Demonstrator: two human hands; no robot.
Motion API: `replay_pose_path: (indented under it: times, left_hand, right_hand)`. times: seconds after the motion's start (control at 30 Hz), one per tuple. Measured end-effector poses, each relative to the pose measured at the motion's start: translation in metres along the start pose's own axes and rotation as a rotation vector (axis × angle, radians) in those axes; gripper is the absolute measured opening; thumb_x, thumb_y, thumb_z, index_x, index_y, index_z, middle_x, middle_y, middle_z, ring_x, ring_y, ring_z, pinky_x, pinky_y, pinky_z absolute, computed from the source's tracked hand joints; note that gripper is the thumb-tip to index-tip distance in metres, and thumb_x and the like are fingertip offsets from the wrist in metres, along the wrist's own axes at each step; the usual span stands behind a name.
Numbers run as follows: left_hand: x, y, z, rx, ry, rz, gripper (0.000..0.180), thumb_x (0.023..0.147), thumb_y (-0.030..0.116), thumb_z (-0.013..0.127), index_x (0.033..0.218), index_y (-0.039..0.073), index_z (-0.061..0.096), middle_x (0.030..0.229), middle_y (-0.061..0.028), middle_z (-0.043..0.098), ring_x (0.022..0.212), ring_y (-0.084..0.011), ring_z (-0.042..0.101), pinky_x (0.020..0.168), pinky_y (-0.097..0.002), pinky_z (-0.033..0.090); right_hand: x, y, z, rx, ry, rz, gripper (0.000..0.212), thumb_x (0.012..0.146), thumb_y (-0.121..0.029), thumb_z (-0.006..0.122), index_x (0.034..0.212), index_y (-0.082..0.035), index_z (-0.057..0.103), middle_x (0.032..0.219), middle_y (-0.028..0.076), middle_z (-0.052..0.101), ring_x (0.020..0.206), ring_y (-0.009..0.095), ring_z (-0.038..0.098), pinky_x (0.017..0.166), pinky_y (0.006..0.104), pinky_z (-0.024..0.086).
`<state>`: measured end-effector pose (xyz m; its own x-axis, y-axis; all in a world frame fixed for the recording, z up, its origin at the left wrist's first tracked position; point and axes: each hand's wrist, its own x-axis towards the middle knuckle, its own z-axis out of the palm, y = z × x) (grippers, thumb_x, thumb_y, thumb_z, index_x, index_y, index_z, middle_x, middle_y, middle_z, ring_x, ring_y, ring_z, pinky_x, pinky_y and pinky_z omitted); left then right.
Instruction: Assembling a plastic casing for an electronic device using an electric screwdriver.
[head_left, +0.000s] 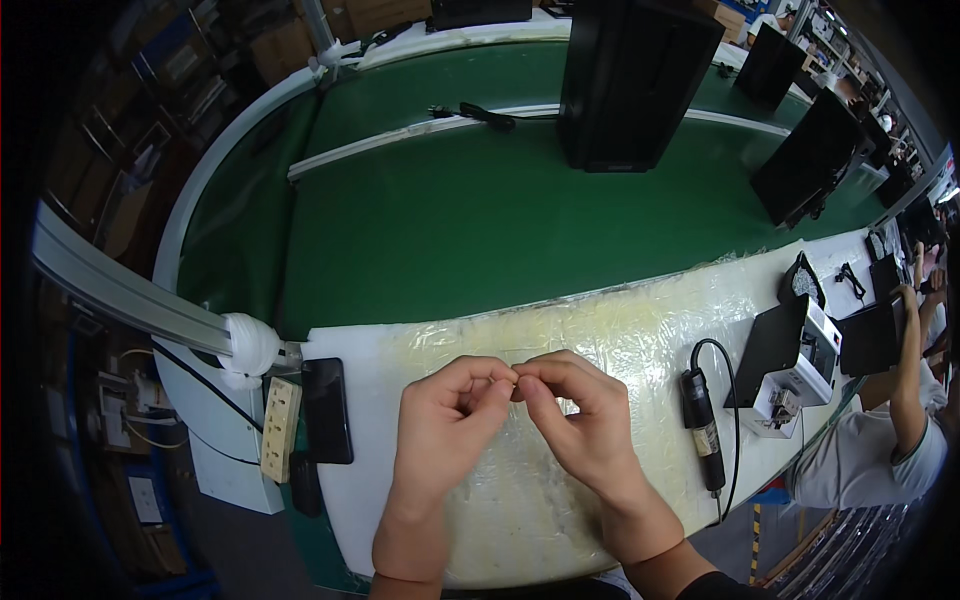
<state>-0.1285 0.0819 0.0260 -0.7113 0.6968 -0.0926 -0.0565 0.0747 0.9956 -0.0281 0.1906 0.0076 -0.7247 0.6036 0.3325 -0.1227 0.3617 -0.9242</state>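
Over the plastic-covered pale work surface [560, 500], my left hand [445, 425] and my right hand [585, 425] meet fingertip to fingertip. Thumb and forefinger of each are pinched together, and the other fingers curl in. Anything between the tips is too small or too hidden to name. To the right of my right hand lies a black corded electric screwdriver [703, 430], its cable looping up and back down. A black smartphone [328, 410] rests flat to the left of my left hand.
Beyond the worktop runs a green conveyor belt [420, 230] carrying a tall black cabinet [635, 90] and a coiled power cord [485, 116]. A beige power strip [281, 430] sits at left. At right stand a white and black device [790, 365] and a co-worker's arm [908, 370].
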Motion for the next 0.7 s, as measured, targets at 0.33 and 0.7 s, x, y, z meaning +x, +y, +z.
replay_pose_path:
  times: [0.33,0.7]
  left_hand:
    - [-0.001,-0.006,0.008,0.119,0.062,0.087,0.007,0.087,0.000,0.067,0.094,0.000,0.070,0.065,0.0033,0.059,0.058,0.0005,0.047,0.051,-0.0174,0.037]
    - [0.006,-0.004,-0.003,-0.354,-0.044,-0.094,0.013,0.094,0.004,0.060,0.102,-0.004,0.066,0.066,0.0010,0.056,0.050,-0.0014,0.041,0.043,-0.0182,0.030]
  right_hand:
    - [0.006,0.013,-0.003,-0.282,0.035,-0.250,0.013,0.082,0.002,0.069,0.094,0.002,0.065,0.087,0.013,0.066,0.069,0.023,0.067,0.056,0.0305,0.054]
    - [0.000,0.011,0.002,0.646,0.017,0.384,0.023,0.101,-0.012,0.053,0.114,0.006,0.060,0.100,0.011,0.067,0.077,0.016,0.066,0.074,0.0292,0.056]
